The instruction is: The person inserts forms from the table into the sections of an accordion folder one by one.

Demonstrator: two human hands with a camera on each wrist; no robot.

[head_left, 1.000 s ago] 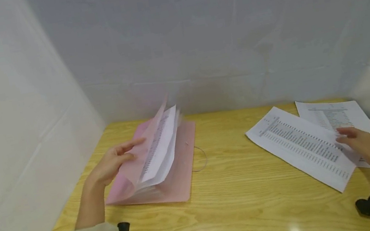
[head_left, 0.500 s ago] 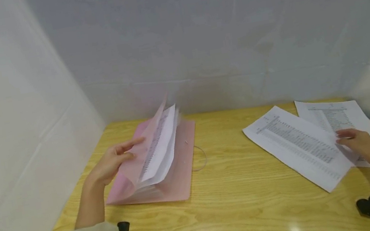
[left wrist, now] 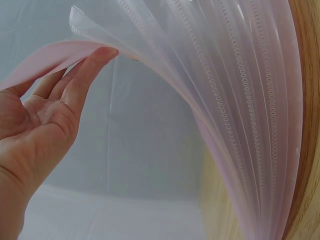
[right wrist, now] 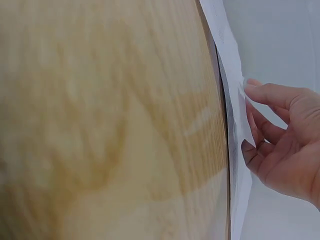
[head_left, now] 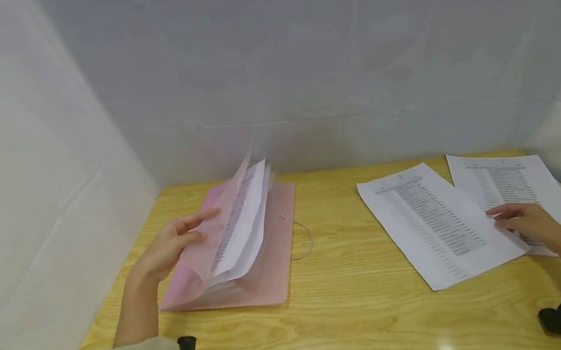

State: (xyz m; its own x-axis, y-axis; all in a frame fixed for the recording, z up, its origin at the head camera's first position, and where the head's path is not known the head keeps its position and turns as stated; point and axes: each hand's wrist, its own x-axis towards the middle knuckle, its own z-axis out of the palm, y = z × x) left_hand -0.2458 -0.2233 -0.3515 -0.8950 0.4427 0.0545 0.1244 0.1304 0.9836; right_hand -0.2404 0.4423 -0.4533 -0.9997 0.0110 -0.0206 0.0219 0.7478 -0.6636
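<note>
On the left of the table lies a pink display book [head_left: 262,283] with clear pockets, partly fanned open, a printed sheet [head_left: 244,224] showing inside. My left hand [head_left: 172,246] holds its raised front cover [left wrist: 55,60] between thumb and fingers. The pocket leaves [left wrist: 220,95] spread apart in the left wrist view. At right, my right hand [head_left: 527,220] pinches the right edge of a printed paper sheet [head_left: 433,223]. In the right wrist view the thumb and index finger of that hand [right wrist: 282,130] meet at the paper's edge [right wrist: 235,75].
A second printed sheet [head_left: 506,177] lies on the table partly under the right hand and the first sheet. A thin elastic loop [head_left: 305,239] sticks out from the book's right side. White sheeting [head_left: 324,68] walls in the wooden table [head_left: 348,312] at the back and sides.
The sheet at my right hand has swung round, its near end moving left, and now lies straighter. My right hand has shifted slightly left. The left hand and display book stay put.
</note>
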